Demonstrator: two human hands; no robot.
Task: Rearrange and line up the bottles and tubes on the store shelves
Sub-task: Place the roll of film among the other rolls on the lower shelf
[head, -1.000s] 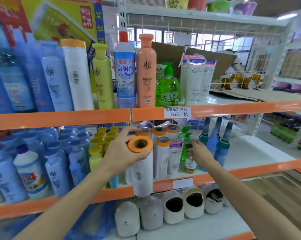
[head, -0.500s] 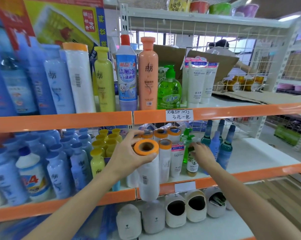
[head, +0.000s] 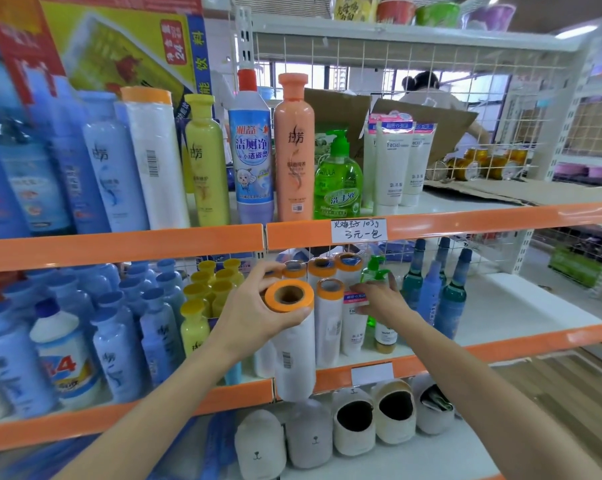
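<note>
Left hand's got a white roll, right hand is fiddling with a tube on the middle shelf

Closest to the camera, the left hand point(head: 258, 317) has its fingers curled snug around the top of a white roll with an orange ring end point(head: 290, 336), held tilted out past the orange front lip of the middle shelf point(head: 500, 348), bottom end hanging below that lip. Just right of it the right hand point(head: 379, 299) reaches in with fingers loosely spread, fingertips touching the top of a white facial tube point(head: 353, 327); can't tell if it's actually gripping it. Another orange-capped roll point(head: 329, 323) stands between the two, a green pump bottle point(head: 374, 271) just behind. Farther up, on the upper shelf point(head: 119, 242), there's a peach bottle point(head: 294, 150) beside a green soap bottle point(head: 337, 181).
</note>
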